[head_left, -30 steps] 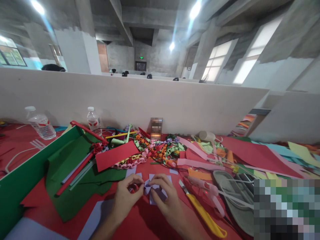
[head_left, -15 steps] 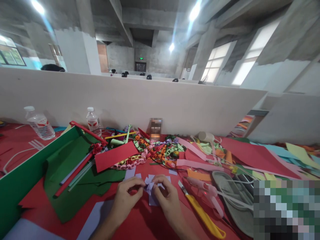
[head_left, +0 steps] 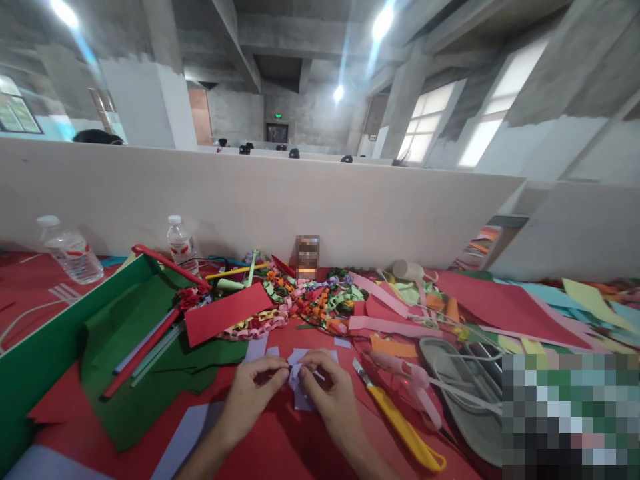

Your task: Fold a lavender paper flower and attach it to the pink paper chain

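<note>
Both my hands meet over the red tabletop at the lower middle, pinching a small folded purple paper piece (head_left: 295, 377) between them. My left hand (head_left: 260, 383) grips its left edge with thumb and forefinger. On its other side, my right hand (head_left: 325, 383) holds it with closed fingertips. Flat purple paper (head_left: 304, 400) lies beneath and behind the fingers. Right of my right hand rest a yellow-handled utility knife (head_left: 395, 420) and a pink glue gun (head_left: 407, 380) with a small red light. The exact folds of the held piece are partly hidden by my fingers.
Paper chains (head_left: 320, 300) in many colours are heaped behind my hands. A red paper strip (head_left: 227, 313) and green paper (head_left: 130, 347) lie left, near two water bottles (head_left: 183, 247). A grey tray (head_left: 460, 400) stands right. A white partition (head_left: 250, 200) closes off the back.
The whole view has shifted slightly, so things sit a little further left. My hands stay in nearly the same place, with the fingers moved only slightly on the purple paper.
</note>
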A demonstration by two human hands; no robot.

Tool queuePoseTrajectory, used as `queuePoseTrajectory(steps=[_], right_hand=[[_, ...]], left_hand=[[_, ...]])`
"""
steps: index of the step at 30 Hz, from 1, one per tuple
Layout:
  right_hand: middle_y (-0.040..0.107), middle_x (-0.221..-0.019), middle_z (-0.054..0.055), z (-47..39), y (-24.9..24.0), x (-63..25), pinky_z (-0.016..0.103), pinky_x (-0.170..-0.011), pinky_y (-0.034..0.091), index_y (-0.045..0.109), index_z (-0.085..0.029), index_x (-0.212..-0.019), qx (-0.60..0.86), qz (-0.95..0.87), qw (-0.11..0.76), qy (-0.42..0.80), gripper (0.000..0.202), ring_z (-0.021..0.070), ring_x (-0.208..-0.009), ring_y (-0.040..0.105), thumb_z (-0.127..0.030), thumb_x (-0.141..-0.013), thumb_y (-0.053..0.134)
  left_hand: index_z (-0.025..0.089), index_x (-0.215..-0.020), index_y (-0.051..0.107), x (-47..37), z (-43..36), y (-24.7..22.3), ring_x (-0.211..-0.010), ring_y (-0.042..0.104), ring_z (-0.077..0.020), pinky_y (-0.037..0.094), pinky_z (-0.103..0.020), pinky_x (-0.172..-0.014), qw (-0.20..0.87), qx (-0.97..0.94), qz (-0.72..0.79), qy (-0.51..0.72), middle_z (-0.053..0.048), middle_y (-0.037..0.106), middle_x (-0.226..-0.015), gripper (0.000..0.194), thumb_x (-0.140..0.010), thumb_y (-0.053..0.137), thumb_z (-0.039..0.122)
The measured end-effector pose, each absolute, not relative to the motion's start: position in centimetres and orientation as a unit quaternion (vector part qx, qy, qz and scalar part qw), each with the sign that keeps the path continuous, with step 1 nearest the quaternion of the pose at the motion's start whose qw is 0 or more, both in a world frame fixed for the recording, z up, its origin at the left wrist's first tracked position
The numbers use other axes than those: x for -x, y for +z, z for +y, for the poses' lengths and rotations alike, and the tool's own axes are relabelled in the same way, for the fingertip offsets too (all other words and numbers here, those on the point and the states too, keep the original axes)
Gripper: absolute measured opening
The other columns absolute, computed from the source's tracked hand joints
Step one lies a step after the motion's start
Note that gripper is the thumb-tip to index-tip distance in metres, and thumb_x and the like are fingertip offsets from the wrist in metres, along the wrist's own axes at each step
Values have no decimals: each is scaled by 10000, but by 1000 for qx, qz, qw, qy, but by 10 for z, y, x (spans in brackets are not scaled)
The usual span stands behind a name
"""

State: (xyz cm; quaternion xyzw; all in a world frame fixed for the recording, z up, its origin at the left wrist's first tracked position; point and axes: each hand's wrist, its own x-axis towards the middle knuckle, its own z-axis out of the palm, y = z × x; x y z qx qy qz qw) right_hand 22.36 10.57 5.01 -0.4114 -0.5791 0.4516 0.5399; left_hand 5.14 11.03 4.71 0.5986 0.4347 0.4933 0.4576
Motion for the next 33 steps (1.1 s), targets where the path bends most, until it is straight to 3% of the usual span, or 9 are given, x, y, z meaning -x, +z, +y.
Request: queuePoseTrajectory(steps=[8, 14, 21, 26, 29, 33], right_hand=[[593, -886, 54, 106, 49, -223, 260, -670, 489, 697, -198, -853, 415, -586, 524, 458, 249, 200, -799, 596, -447, -864, 682], [613, -924, 63, 104, 51, -224, 270, -695, 481, 715, -217, -973, 410, -624, 504, 435, 243, 203, -837, 602, -429, -922, 609], [615, -940, 64, 102, 54, -225, 280, -703, 472, 738, -223, -897, 429, -660, 490, 375, 162, 199, -831, 599, -348, -913, 636], [621, -998, 83, 101, 55, -224, 301, -728, 508, 741, -230, -959, 423, -640, 504, 397, 220, 211, -855, 611, -415, -904, 636], [648, -874, 60, 106, 50, -224, 288, -655, 509, 680, -216, -1016, 433, -558, 537, 461, 315, 198, -753, 616, -499, -881, 647], [596, -630, -23, 113, 42, -225, 266, -554, 459, 639, -207, -938, 418, -508, 537, 529, 396, 149, -539, 550, -556, -781, 742]], left_hand=[[162, -806, 795, -54, 111, 43, -792, 722, -249, 578, -308, -736, 494, -541, 459, 503, -98, 791, -839, 212, -697, 777, 343], [169, -781, 784, -54, 112, 44, -732, 709, -223, 572, -283, -692, 472, -549, 461, 514, -73, 780, -781, 175, -730, 736, 328], [173, -748, 773, -57, 111, 44, -700, 699, -218, 570, -276, -669, 457, -555, 460, 521, -60, 766, -735, 172, -732, 730, 339], [161, -766, 776, -54, 114, 38, -684, 685, -205, 558, -270, -657, 483, -525, 462, 526, -58, 758, -738, 249, -727, 758, 407], [147, -804, 774, -53, 115, 35, -626, 668, -178, 541, -253, -616, 521, -482, 462, 532, -50, 746, -722, 330, -707, 792, 462], [148, -832, 772, -55, 116, 32, -571, 654, -152, 526, -232, -582, 545, -443, 463, 540, -29, 735, -675, 359, -671, 835, 462]])
